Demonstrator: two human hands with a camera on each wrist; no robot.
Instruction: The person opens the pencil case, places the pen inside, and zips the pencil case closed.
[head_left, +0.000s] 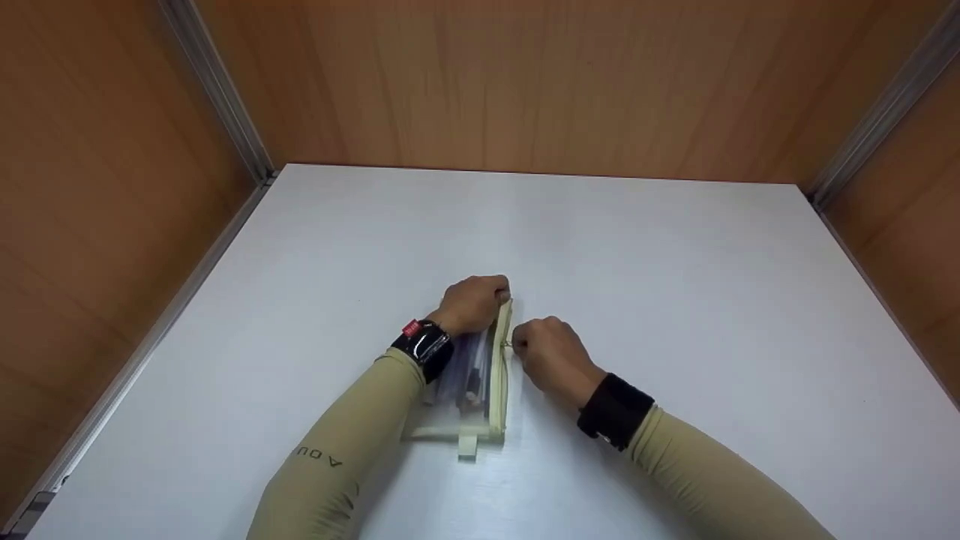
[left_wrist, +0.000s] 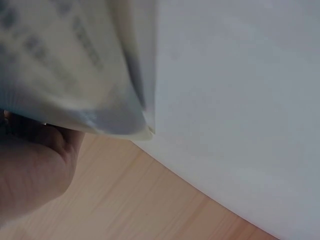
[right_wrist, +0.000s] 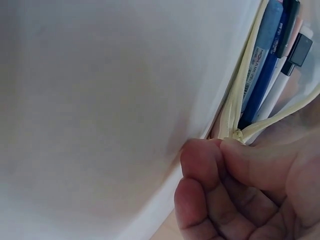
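Your head view is evenly lit from above, with soft shadows beside the pouch (head_left: 480,375) on the counter (head_left: 675,300). Edges bow slightly. Both wrist views are close and blurred, the left worst.

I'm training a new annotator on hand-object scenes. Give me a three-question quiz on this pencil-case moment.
1. True or false: the zipper of the pencil case is partly open, with pens showing inside.
2. What does the right hand pinch? A) a pen B) the zipper pull C) the carry loop
3. Fill in: the left hand grips the case's ____ end, seen from the head camera.

Key: 1 true; 2 B; 3 far.
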